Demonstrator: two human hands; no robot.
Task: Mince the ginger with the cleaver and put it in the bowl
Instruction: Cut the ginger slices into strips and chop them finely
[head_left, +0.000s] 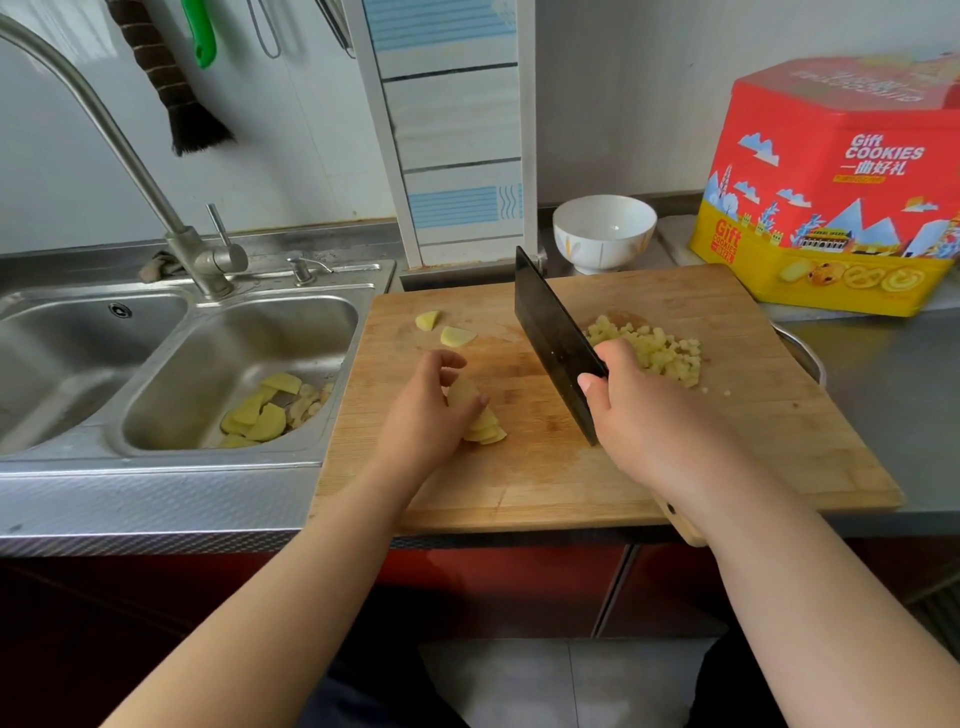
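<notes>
Head view: left hand (434, 410) at frame centre, fingers curled over a fanned stack of ginger slices (483, 426) on the board (571, 483). Right hand (639, 410) grips the cleaver (553, 338), blade tilted, just right of the stack. Diced ginger (654, 351) lies beyond the blade; two loose pieces (447, 330) sit further up. Bowl (602, 231), upper centre, is empty. Assessment: slices are light, stiff, likely moist and prone to sliding; hold the stack from above, fingertips tucked back.

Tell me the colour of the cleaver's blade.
Black, a dark matte blade on the cleaver, seen in the head view, the only one.
</notes>
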